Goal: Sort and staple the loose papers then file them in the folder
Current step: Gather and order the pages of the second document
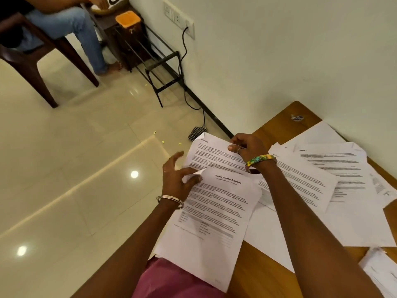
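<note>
A printed sheet headed "Sample Financial Statement" (217, 214) hangs over the near left edge of the wooden table (279, 125). My left hand (178, 179) pinches its top left corner between thumb and fingers. Behind it a second printed sheet (212, 155) is tilted up, and my right hand (247, 147) pinches its top edge. More loose printed papers (335, 175) lie spread over the table to the right. No stapler or folder is in view.
Another paper pile (380, 269) sits at the lower right edge. The wall runs along the table's far side. On the tiled floor to the left stand a black metal rack (159, 67) and a dark chair (32, 61) with a seated person.
</note>
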Action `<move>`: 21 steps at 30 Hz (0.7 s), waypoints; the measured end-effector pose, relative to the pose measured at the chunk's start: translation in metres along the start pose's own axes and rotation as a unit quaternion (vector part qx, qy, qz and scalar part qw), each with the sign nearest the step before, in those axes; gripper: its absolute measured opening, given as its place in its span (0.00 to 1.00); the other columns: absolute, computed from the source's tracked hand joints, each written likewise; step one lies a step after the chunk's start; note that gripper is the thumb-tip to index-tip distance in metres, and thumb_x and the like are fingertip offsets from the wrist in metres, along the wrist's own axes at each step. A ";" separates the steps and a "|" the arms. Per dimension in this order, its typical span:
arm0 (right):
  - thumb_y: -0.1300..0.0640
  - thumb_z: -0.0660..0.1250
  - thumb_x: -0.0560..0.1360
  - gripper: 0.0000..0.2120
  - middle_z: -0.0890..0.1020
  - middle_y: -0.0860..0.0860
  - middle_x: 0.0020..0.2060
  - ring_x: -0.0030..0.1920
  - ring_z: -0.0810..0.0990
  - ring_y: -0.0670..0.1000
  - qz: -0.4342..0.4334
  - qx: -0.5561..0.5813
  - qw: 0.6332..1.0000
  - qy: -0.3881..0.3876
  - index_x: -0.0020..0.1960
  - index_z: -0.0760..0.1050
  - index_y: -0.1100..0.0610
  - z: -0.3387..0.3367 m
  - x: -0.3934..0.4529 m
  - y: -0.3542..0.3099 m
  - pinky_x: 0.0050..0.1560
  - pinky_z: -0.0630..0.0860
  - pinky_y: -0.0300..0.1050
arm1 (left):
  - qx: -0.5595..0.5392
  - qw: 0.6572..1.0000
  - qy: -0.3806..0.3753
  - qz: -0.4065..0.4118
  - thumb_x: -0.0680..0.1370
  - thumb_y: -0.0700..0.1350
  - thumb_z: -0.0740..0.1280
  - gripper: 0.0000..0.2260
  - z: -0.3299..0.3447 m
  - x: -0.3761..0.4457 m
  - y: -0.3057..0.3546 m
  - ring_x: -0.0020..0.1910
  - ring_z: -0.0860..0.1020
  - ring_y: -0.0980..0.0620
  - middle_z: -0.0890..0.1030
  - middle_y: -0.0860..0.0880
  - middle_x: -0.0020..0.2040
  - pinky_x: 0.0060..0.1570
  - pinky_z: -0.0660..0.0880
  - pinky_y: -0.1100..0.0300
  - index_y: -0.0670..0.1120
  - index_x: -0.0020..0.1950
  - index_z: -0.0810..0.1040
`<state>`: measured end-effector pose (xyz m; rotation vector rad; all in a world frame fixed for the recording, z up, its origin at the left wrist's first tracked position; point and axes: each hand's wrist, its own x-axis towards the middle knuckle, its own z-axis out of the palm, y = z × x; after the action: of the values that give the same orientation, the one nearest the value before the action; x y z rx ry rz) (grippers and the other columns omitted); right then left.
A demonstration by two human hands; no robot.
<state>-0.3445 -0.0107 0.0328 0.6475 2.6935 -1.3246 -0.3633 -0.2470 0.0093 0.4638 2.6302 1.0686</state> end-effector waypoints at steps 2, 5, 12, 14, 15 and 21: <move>0.59 0.70 0.73 0.06 0.81 0.54 0.41 0.42 0.79 0.52 -0.018 0.044 0.999 -0.009 0.49 0.79 0.59 -0.015 -0.012 -0.007 0.40 0.72 0.36 | -0.035 0.999 0.006 0.031 0.68 0.47 0.75 0.13 -0.007 0.008 0.017 0.71 0.59 0.47 0.65 0.47 0.72 0.66 0.58 0.51 0.59 0.49 0.80; 0.59 0.69 0.74 0.06 0.81 0.52 0.43 0.43 0.79 0.49 -0.031 0.061 0.997 -0.019 0.51 0.78 0.56 -0.039 -0.036 -0.013 0.44 0.75 0.37 | -0.086 0.993 -0.004 0.076 0.70 0.48 0.74 0.09 -0.015 0.016 0.048 0.60 0.73 0.52 0.76 0.48 0.63 0.56 0.71 0.60 0.49 0.48 0.83; 0.57 0.71 0.72 0.18 0.80 0.45 0.44 0.43 0.79 0.42 -0.142 0.066 0.986 0.058 0.61 0.76 0.51 -0.067 -0.076 -0.039 0.41 0.78 0.32 | -0.027 0.988 -0.034 0.149 0.71 0.45 0.72 0.09 -0.019 0.010 0.096 0.38 0.75 0.52 0.82 0.46 0.43 0.35 0.65 0.76 0.41 0.47 0.83; 0.58 0.72 0.72 0.16 0.81 0.46 0.43 0.41 0.81 0.43 -0.178 0.076 0.978 0.084 0.60 0.78 0.53 -0.070 -0.087 -0.048 0.39 0.77 0.31 | -0.010 0.984 -0.048 0.171 0.72 0.43 0.72 0.08 -0.018 0.004 0.107 0.38 0.73 0.53 0.82 0.46 0.43 0.35 0.63 0.77 0.41 0.47 0.83; 0.59 0.72 0.72 0.15 0.82 0.47 0.42 0.41 0.81 0.43 -0.188 0.082 0.974 0.097 0.58 0.79 0.54 -0.071 -0.093 -0.050 0.39 0.76 0.30 | -0.004 0.982 -0.054 0.181 0.72 0.43 0.72 0.08 -0.017 0.001 0.112 0.38 0.73 0.54 0.82 0.47 0.43 0.35 0.63 0.77 0.41 0.48 0.83; 0.59 0.70 0.74 0.06 0.84 0.54 0.43 0.39 0.81 0.43 -0.117 0.134 0.974 0.137 0.48 0.82 0.60 -0.066 -0.114 -0.045 0.35 0.76 0.32 | 0.042 0.969 -0.077 0.231 0.73 0.44 0.71 0.08 -0.012 -0.015 0.120 0.38 0.74 0.54 0.82 0.46 0.46 0.37 0.67 0.71 0.43 0.50 0.83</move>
<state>-0.2508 -0.0230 0.1357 0.5867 2.9079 -1.8047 -0.3306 -0.1788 0.1045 1.1740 2.4939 0.9923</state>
